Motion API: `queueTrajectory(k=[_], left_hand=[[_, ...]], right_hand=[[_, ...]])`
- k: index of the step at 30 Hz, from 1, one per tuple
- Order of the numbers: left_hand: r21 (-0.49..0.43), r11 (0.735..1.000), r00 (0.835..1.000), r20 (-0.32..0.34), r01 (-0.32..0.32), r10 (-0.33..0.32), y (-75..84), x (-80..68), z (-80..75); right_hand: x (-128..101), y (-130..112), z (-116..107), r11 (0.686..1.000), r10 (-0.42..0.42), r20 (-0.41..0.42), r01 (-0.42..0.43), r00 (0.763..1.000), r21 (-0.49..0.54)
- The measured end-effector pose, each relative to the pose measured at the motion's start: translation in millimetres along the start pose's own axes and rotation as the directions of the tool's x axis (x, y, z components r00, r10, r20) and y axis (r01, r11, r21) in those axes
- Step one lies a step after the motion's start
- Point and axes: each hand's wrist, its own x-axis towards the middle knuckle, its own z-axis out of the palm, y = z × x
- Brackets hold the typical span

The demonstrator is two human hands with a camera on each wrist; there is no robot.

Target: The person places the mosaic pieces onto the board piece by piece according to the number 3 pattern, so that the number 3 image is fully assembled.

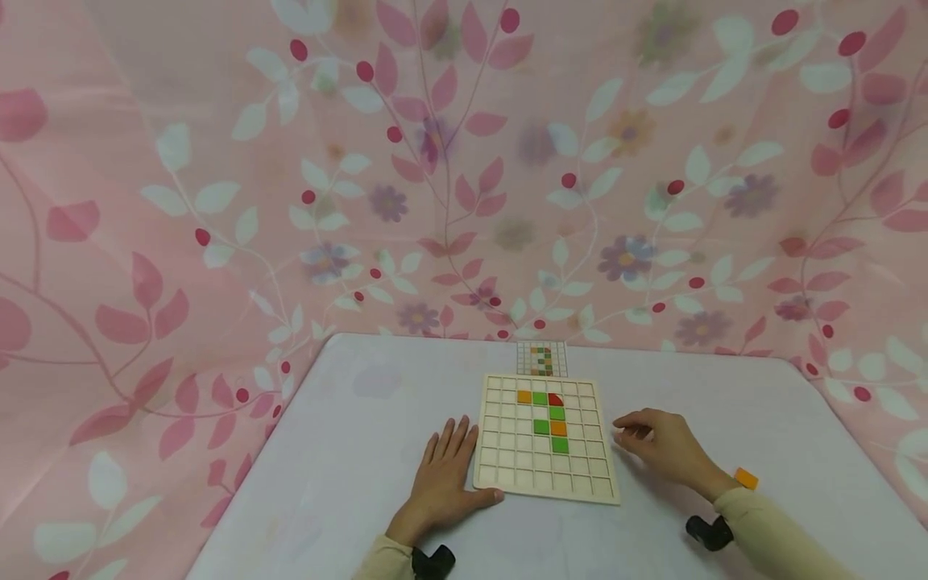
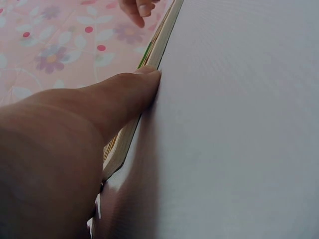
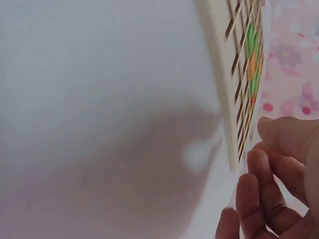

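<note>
A pale wooden grid board (image 1: 507, 463) lies flat in the middle of the white table (image 1: 362, 451). Several coloured tiles (image 1: 549, 419), green, orange and one red, sit in its upper cells. My left hand (image 1: 451, 461) rests flat on the table at the board's left side, fingers straight, and its thumb (image 2: 127, 94) lies against the board's edge (image 2: 158, 47). My right hand (image 1: 651, 439) hovers by the board's right edge with fingers (image 3: 259, 194) loosely curled; nothing shows between them. The right wrist view shows the board (image 3: 222, 59) edge-on beside them.
A small pattern card (image 1: 542, 358) with coloured squares lies just beyond the board at the table's far edge. A pink floral cloth (image 1: 464, 161) hangs behind and around the table. Black camera mounts (image 1: 709, 532) sit on both wrists.
</note>
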Motion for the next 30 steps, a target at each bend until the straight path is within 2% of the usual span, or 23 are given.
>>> queueTrajectory(k=[6,16,20,26,30], left_hand=[[-0.01,1.0,1.0,0.001,0.003,-0.003,0.8,0.5,-0.8],[-0.008,1.0,1.0,0.008,0.008,-0.008,-0.3,0.0,-1.1],[-0.009,1.0,1.0,0.015,0.018,-0.018,-0.6,0.4,-1.0],[-0.004,1.0,1.0,0.011,0.013,-0.013,-1.4,1.0,-0.1],[-0.019,1.0,1.0,-0.004,-0.004,0.004,-1.4,0.4,0.5]], right_hand=[[-13.5,28.3,-24.8,0.988,-0.004,0.001,0.004,1.0,-0.154],[-35.3,55.7,-58.3,0.98,0.069,0.087,-0.052,0.994,-0.191],[-40.2,61.5,-63.1,0.981,0.098,0.114,-0.077,0.989,-0.179],[-45.3,67.6,-58.5,0.975,0.166,0.148,-0.14,0.975,-0.175],[-48.2,69.7,-53.8,0.975,0.166,0.105,-0.147,0.981,-0.166]])
